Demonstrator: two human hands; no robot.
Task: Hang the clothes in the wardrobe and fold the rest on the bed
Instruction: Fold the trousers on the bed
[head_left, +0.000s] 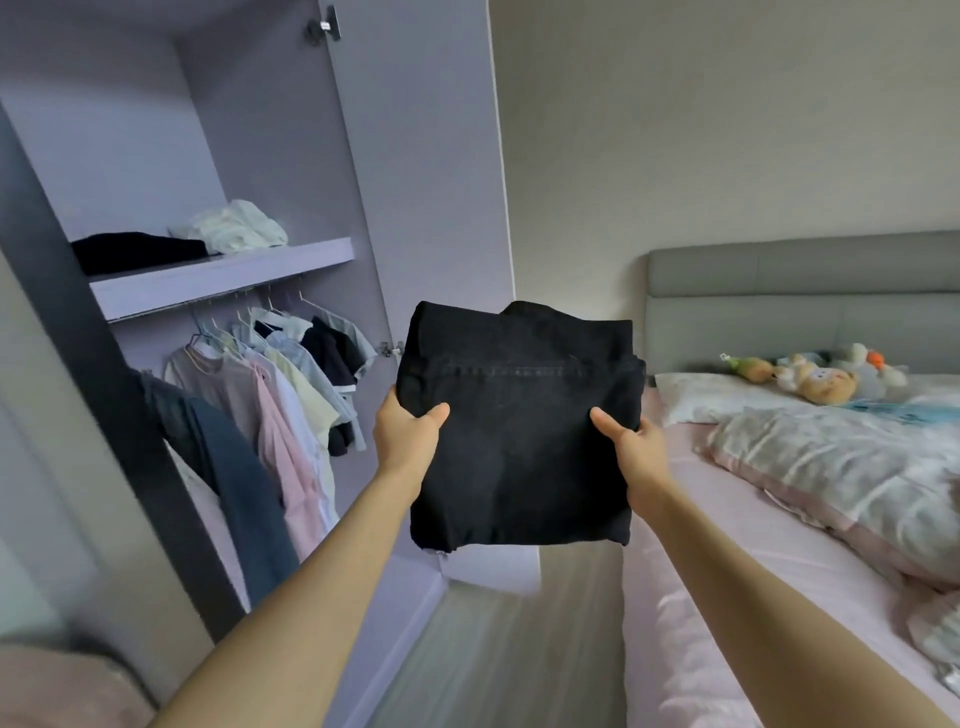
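Holding folded black garment (519, 431), both hands (408, 434)

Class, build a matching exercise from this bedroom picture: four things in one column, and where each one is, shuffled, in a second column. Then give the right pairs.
Things
1. folded black garment
2. white crumpled clothes
3. pink dress
4. stuffed toys

Places
A. hanging under the shelf
B. on the bed by the headboard
C. held between left hand and right hand
D. on the wardrobe shelf

Pairs: 1-C, 2-D, 3-A, 4-B
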